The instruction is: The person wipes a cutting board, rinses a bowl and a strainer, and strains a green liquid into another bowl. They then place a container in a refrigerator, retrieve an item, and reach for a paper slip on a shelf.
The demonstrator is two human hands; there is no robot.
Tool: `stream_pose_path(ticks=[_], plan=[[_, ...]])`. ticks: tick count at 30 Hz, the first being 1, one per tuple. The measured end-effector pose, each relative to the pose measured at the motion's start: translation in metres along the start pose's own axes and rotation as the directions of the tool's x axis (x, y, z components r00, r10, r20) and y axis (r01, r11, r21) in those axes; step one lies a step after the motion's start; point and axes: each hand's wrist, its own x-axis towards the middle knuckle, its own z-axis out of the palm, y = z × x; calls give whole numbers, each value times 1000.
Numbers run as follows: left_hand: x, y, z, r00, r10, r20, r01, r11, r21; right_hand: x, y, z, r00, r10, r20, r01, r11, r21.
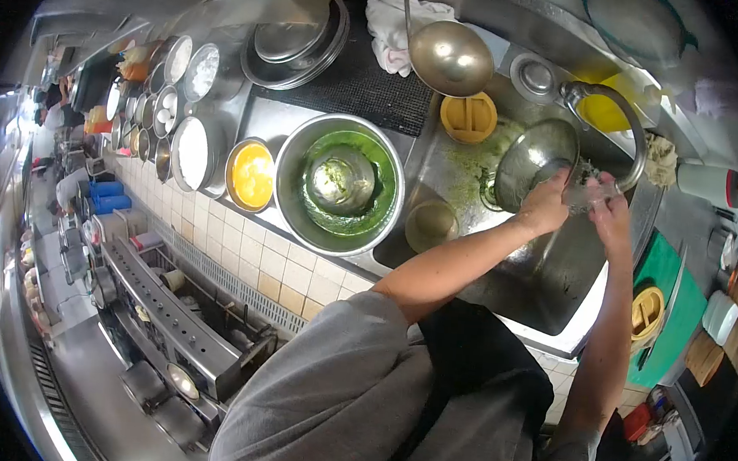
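Over the sink, my left hand and my right hand are close together under the curved tap. Water splashes around their fingers. Both are closed around something pale and see-through, too blurred to name. A round metal bowl leans in the sink beside my left hand. Left of it in the basin are a tan round piece with a crossbar and a small cup-like container. Green bits are scattered over the sink floor.
A large metal pot with green liquid and a bowl of yellow liquid stand left of the sink. A ladle hangs above. On the right lies a green board; stoves are at lower left.
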Motion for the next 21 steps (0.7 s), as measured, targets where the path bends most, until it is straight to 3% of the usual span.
stream_pose_path(ticks=[1, 3, 5, 6, 7, 9, 11, 12, 13, 14, 15, 17, 19, 21], plan=[[-4, 2, 2, 999, 26, -40, -26, 1000, 3, -9, 3, -1, 1000, 6, -5, -6, 1000, 2], [-13, 12, 6, 999, 31, 26, -33, 997, 72, -40, -33, 7, 958, 283, 40, -270, 854, 444], [-20, 23, 6, 996, 33, 88, -45, 989, 142, -43, -17, 8, 950, 292, 109, -305, 797, 521], [-22, 28, 6, 977, 84, 196, -135, 954, 267, -43, -6, 11, 940, 289, 181, -339, 734, 588], [-24, 32, 6, 944, 119, 309, -236, 897, 373, -43, 4, 13, 940, 294, 175, -339, 731, 592], [-24, 25, 9, 923, 80, 377, -248, 872, 422, -46, 27, 14, 901, 403, 161, -412, 675, 612], [-10, -1, 21, 784, 158, 601, -289, 949, 127, -63, 37, 24, 916, 399, 38, -306, 636, 709], [0, 3, 15, 711, 91, 697, -301, 936, 184, -66, 68, 25, 974, 196, 114, -218, 663, 716], [8, 9, 5, 629, 18, 777, -324, 915, 241, -62, 86, 32, 905, 422, 49, -363, 708, 606], [14, 23, -5, 595, -84, 800, -291, 904, 312, -73, 54, 44, 857, 514, -38, -376, 674, 636], [19, 34, -13, 560, -192, 806, -261, 882, 392, -76, 43, 40, 883, 461, 88, -421, 694, 584], [29, 29, -14, 652, -252, 715, -156, 878, 452, -85, 30, 41, 913, 392, 113, -384, 734, 560], [42, 4, -8, 783, 64, 619, -376, 842, 388, -90, 42, 46, 916, 391, 89, -370, 739, 563], [38, 34, -15, 820, -14, 572, -304, 837, 456, -99, 51, 46, 919, 389, 60, -354, 750, 558]])
